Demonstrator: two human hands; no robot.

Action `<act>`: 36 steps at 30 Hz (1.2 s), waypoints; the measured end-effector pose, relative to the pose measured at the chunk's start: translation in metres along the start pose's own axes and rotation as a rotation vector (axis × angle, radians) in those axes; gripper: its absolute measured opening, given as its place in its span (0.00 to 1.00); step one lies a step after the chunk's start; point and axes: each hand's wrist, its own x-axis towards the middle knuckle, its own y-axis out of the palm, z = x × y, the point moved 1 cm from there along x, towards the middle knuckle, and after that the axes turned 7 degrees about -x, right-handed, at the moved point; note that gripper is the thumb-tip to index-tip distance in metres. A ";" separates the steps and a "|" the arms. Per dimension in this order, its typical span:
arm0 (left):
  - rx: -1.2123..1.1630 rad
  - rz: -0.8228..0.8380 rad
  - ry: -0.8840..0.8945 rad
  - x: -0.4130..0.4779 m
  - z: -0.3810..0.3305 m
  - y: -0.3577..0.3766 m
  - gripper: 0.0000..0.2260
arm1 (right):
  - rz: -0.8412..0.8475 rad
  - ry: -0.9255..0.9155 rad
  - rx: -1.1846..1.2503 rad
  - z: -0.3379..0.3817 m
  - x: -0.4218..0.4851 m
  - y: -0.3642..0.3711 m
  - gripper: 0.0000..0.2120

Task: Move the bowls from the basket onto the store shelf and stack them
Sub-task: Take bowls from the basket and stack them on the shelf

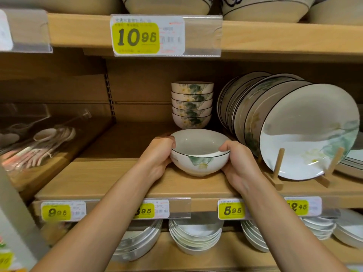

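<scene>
**A:** What has the person got there?

**B:** One bowl [199, 154]. It is glossy white ceramic, round and shallow, with a thin dark line on the rim and a green leaf and yellow flower painted on its side. There is nothing inside it.

**A:** Are both hands on it?

**B:** Yes. The left hand [157, 154] curls round the left side with the thumb over the rim. The right hand [240, 163] grips the right side the same way.

**A:** And where is it?

**B:** It is over the middle shelf [110, 179], a pale wood-grain board, close to the front edge and roughly midway along. Its foot looks to be down on the wood, though I cannot tell whether it touches.

**A:** Is there room around it?

**B:** To its left there is open board running back to the rear panel. Behind it, toward the back edge, stands a stack of small bowls [192, 105]. There are five, nested and deeper, flowered in green and yellow. To the right, a row of plates [284, 130] stands on edge, leaning in a wooden rack [279, 165]. The right hand is near the front plate.

**A:** What about further off?

**B:** Toward the left there is a clear plastic box [23, 118] holding ceramic spoons [45, 142]. Yellow price tags [56, 212] sit in clear strips along the front edge. On the lower shelf [169, 260] are stacks of shallow white bowls [194, 238]. Up top are large cream bowls [167, 4] with dark bands.
</scene>
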 end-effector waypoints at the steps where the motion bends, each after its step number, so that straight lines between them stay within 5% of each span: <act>1: -0.001 -0.001 0.004 0.000 0.001 -0.001 0.18 | 0.003 0.005 -0.001 0.001 0.000 0.000 0.18; 5: 0.222 -0.064 0.099 0.000 0.007 -0.008 0.16 | -0.010 0.076 0.026 0.012 0.010 0.003 0.13; 9: 0.009 -0.076 -0.036 0.008 -0.005 -0.016 0.20 | -0.010 0.096 0.009 0.019 0.011 0.004 0.10; 14: -0.171 -0.018 -0.097 0.011 -0.006 -0.001 0.14 | 0.024 -0.032 -0.077 -0.012 -0.019 0.009 0.30; 19: 0.033 -0.026 0.032 -0.001 0.007 -0.007 0.21 | -0.026 0.031 -0.066 0.007 0.002 0.010 0.13; 22: 0.054 -0.031 -0.013 -0.003 -0.002 -0.009 0.15 | 0.012 0.128 -0.044 0.021 0.013 0.000 0.20; 27: -0.064 -0.013 -0.064 -0.002 -0.013 0.000 0.23 | 0.014 -0.021 -0.130 -0.001 -0.017 0.004 0.38; 32: -0.043 -0.037 -0.009 -0.013 0.005 -0.002 0.21 | -0.052 0.029 -0.051 0.003 -0.002 0.004 0.15; 36: 0.018 0.010 -0.004 -0.021 0.006 -0.009 0.24 | -0.040 0.053 -0.009 0.019 0.012 -0.002 0.17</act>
